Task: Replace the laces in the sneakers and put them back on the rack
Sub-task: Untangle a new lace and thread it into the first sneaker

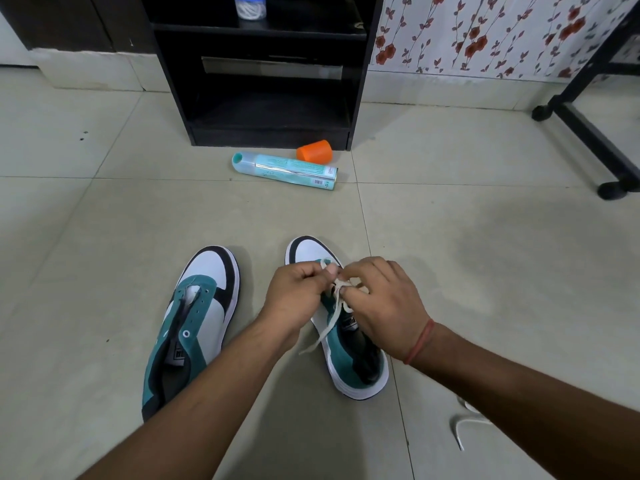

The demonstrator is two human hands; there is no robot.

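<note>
**A:** What is lying at the left of the tiled floor point(104, 216)?

**B:** A teal, white and black sneaker point(194, 323) is lying there unlaced, its eyelets bare and its tongue showing, toe pointing toward the black rack point(263, 81) at the far edge of the floor.

**A:** And the hands?

**B:** The left hand point(294, 292) is reaching in from the lower left, fingers curled, pinching a loop of cream lace point(332, 320) between thumb and forefinger just above the second sneaker point(349, 348). The right hand point(377, 299), a red thread band point(420, 341) circling its wrist, is meeting it from the other side, fingertips pinching the same lace over the upper eyelets. The two hands are nearly touching.

**A:** Where is that second sneaker sitting?

**B:** It is standing on the floor just right of the first one, toe toward the rack, partly hidden under both hands. One loose end of the lace is trailing down across its left side to the tile.

**A:** Anything else in frame?

**B:** A teal spray can point(284, 169) is lying on its side in front of the rack's base, with an orange cap point(314, 151) tipped over just behind it. A clear jar with a blue lid point(250, 6) is standing on the rack's upper shelf. Near the lower right edge of the floor, another white lace point(460, 424) is lying curled beside the right forearm.
</note>
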